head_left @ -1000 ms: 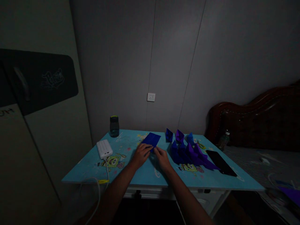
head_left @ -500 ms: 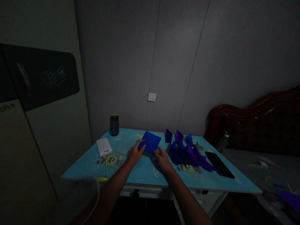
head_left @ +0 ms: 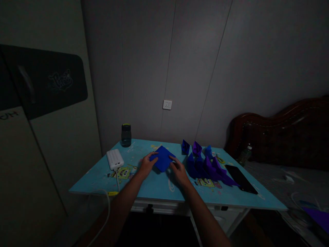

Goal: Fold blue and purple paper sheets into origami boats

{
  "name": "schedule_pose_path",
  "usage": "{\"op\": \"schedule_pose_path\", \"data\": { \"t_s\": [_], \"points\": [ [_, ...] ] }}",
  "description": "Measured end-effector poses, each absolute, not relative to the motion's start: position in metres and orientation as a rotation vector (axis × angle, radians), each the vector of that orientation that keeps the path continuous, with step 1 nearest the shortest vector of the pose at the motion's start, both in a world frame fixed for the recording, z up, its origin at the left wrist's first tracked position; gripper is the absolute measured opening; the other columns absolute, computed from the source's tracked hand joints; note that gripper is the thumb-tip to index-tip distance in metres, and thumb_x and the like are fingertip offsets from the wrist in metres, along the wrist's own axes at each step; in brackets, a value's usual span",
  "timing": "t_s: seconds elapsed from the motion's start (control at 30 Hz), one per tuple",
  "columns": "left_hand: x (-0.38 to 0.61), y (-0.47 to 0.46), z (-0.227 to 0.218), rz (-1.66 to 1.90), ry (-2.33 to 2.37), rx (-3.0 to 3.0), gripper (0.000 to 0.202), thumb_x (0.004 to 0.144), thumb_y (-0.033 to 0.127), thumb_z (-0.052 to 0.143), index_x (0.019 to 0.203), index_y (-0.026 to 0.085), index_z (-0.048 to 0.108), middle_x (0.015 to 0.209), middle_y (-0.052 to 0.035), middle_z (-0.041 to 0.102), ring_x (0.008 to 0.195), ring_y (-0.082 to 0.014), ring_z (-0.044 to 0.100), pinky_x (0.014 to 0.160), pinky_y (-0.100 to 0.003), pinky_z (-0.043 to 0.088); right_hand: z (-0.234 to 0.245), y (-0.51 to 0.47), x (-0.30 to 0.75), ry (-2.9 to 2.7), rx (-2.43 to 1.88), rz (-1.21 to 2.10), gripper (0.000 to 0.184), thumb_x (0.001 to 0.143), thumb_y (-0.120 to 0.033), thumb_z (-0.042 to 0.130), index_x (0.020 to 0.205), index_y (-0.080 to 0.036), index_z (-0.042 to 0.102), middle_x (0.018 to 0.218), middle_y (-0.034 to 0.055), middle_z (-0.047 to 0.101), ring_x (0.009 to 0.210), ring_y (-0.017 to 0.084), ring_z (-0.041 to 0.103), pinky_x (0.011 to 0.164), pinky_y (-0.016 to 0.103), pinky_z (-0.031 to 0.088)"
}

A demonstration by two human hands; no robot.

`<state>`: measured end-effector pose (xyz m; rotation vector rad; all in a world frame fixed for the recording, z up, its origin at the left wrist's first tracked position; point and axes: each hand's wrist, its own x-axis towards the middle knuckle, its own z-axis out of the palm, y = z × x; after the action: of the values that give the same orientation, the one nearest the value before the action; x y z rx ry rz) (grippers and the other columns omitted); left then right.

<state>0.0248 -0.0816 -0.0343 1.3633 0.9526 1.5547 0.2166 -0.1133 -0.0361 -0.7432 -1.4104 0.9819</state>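
A folded sheet of blue paper [head_left: 163, 159], turned like a diamond, is held just over the middle of the table. My left hand [head_left: 148, 164] grips its left corner, thumb on top. At the right corner, my right hand [head_left: 179, 168] pinches the paper between thumb and fingers. To the right of that hand stand several folded paper boats: dark blue ones [head_left: 194, 166] and purple ones [head_left: 214, 169] in a front row. Behind them are a dark blue boat [head_left: 185, 147], a purple boat [head_left: 197, 149] and a lighter blue folded piece [head_left: 209, 152].
On the light blue table [head_left: 154, 187] a white power bank [head_left: 114, 159] with a cable lies at left, before a dark bottle [head_left: 126, 136]. Yellow-handled scissors [head_left: 220, 159] and a black tablet [head_left: 241, 179] lie at right. A bed with a clear bottle [head_left: 245, 154] adjoins.
The blue paper has turned from a tilted square to a diamond with a corner toward me. My right hand has shifted from its lower edge up to its right corner.
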Motion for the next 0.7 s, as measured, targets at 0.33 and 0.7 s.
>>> {"op": "schedule_pose_path", "data": {
  "t_s": [0.33,0.7],
  "points": [
    [0.0230,-0.0784,-0.0374,1.523,0.988,1.287,0.041,0.070,0.028,0.067,0.109,0.016,0.067,0.096,-0.0062,0.074,0.078,-0.0186,0.068,0.070,-0.028,0.053,-0.0348,-0.1153,0.2191,-1.491,-0.720,0.911,0.035,0.082,-0.044,0.067,0.111,-0.026,0.071,0.125,0.0097,0.057,0.114,0.025,0.055,0.094,0.039,0.047],
    [0.0258,-0.0837,-0.0327,1.477,1.033,1.437,0.024,0.072,0.035,0.067,0.088,0.018,0.075,0.090,-0.0051,0.075,0.091,-0.0251,0.067,0.085,-0.036,0.051,-0.0372,-0.1083,0.2258,-1.452,-0.858,0.823,0.023,0.073,-0.040,0.074,0.087,-0.023,0.077,0.120,0.0106,0.062,0.108,0.028,0.059,0.083,0.038,0.052]
  ]
}}
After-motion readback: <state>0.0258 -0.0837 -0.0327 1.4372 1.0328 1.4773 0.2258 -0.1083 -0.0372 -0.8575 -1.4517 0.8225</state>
